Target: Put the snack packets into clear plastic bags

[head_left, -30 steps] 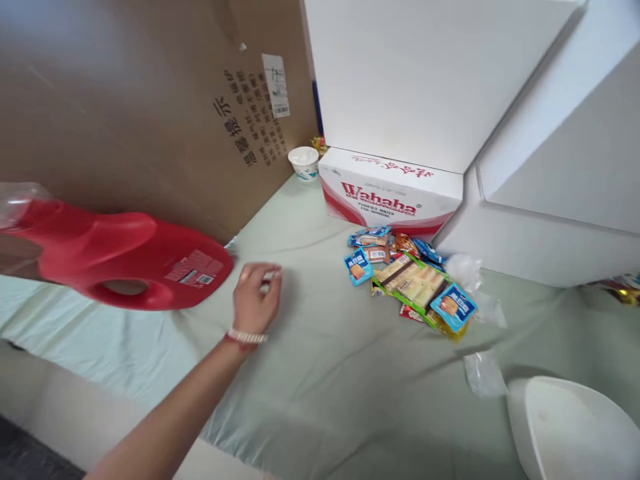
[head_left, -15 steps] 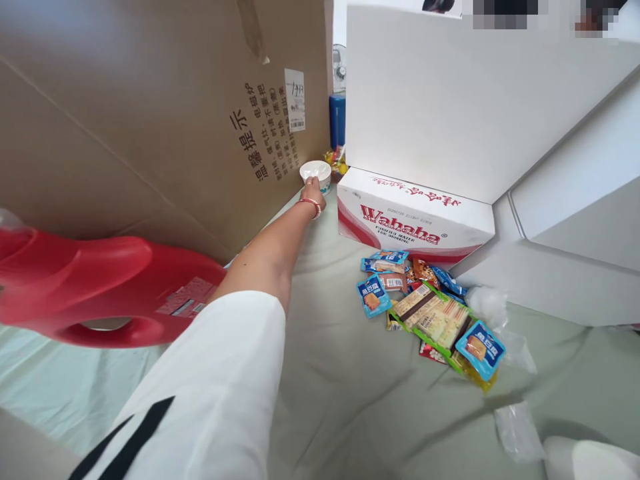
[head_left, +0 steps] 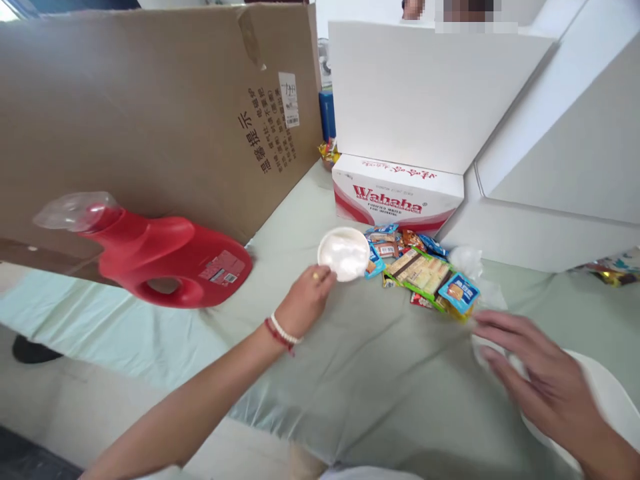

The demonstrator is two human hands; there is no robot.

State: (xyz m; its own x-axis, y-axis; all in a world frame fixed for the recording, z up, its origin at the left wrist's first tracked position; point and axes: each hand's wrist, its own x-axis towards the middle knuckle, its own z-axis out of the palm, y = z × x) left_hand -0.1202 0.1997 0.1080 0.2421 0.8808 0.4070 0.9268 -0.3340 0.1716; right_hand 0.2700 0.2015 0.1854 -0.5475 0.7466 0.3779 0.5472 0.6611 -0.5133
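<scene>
My left hand (head_left: 306,301) grips the rim of a small white cup (head_left: 345,253) and holds it just above the pale green cloth (head_left: 380,387), beside a pile of snack packets (head_left: 425,273). My right hand (head_left: 535,373) comes in from the lower right with fingers stretched out and spread. It hovers over a crumpled clear plastic bag (head_left: 487,297) and the edge of a white bowl (head_left: 607,393). It holds nothing.
A red detergent jug (head_left: 165,257) lies on its side at the left, against a large brown cardboard box (head_left: 150,120). A white "Wahaha" carton (head_left: 397,195) and white foam boards (head_left: 430,93) stand behind the snacks. A blue bottle (head_left: 327,115) is at the back.
My left hand has pulled the white cup from the far corner by the cardboard box back to the snack pile. My right hand has come into view at the lower right.
</scene>
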